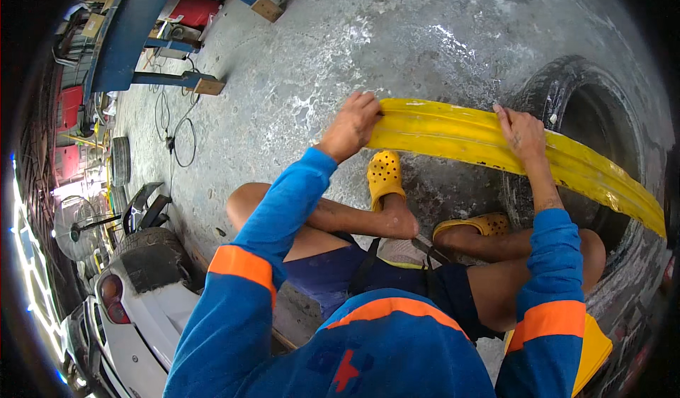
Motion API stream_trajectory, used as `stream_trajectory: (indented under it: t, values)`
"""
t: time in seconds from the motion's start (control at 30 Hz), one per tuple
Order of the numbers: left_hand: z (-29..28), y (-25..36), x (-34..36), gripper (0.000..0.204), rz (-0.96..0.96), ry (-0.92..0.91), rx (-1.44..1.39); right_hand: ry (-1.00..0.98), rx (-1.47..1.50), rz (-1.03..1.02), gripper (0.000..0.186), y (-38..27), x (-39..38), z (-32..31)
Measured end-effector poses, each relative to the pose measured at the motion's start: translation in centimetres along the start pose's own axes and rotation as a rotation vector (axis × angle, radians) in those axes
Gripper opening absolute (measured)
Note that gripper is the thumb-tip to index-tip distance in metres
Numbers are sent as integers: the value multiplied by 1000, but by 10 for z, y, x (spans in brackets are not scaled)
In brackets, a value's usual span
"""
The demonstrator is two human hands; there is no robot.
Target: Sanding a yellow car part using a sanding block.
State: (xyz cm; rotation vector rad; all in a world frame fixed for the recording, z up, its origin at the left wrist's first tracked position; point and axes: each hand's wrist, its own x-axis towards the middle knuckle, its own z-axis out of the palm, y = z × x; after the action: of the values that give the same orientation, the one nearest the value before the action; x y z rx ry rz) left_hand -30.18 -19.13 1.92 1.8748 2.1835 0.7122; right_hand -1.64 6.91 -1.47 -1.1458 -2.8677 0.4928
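Note:
A long, ridged yellow strip (pixel 439 130), slightly bent and scuffed along its edges, is held up in front of me above the floor. My left hand (pixel 352 125) is closed around its left end. Further right, my right hand (pixel 523 136) grips the strip with the thumb along the upper edge and the fingers partly hidden. The strip's right part passes in front of a large black tyre (pixel 551 90) lying on the floor. Below the strip are my yellow clogs (pixel 385 175), and my legs are bent as I sit low.
A blue steel frame (pixel 134 37) with wooden blocks under its feet stands at the far left. A black cable (pixel 185 143) loops on the concrete floor (pixel 312 51). A fan (pixel 74 228) and a white car (pixel 159 313) are on the left. Another yellow piece (pixel 593 352) lies behind my right arm.

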Motion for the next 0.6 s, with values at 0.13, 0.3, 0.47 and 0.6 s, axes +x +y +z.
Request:
stream_trajectory:
  t: [0.13,0.3,0.47,0.6]
  values:
    - [5,5,0,10,154,-13,-88,15,-20,-6,59,0,0,0]
    - [7,-4,-1,9,13,20,2,34,-14,-5,64,0,0,0]
    - [15,-2,4,11,115,101,-36,35,2,-13,62,1,-2,-1]
    - [26,0,8,12,62,88,-45,24,23,-8,60,1,-1,-2]
